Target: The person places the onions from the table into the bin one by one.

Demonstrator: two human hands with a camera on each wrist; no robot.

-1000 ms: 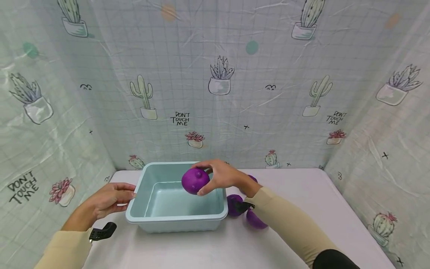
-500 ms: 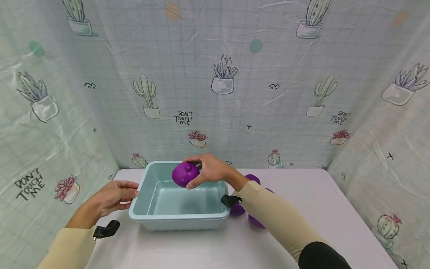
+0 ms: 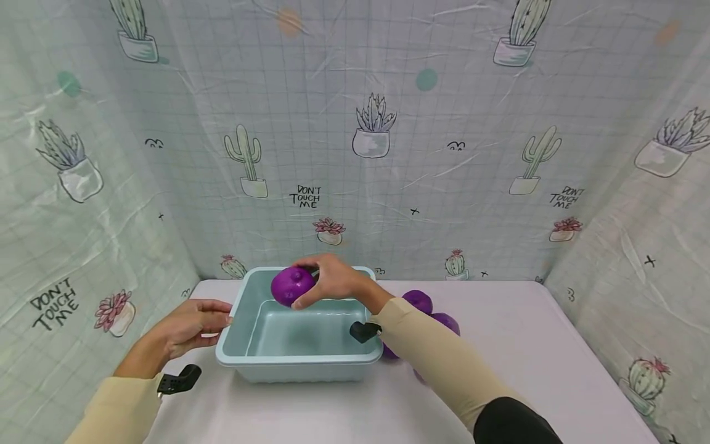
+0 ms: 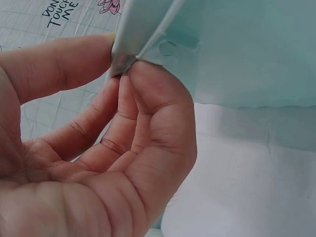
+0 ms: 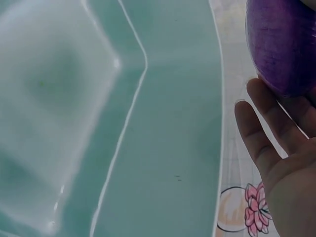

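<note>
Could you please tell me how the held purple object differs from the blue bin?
The purple object is rounded; the bin is boxy and open-topped.
The purple object is smaller than the bin.
The right hand holds the purple object, while the left hand pinches the bin's rim.
Both are held by a hand.

The right grip (image 3: pixel 331 279) and purple object (image 3: pixel 291 287) shifted left.
</note>
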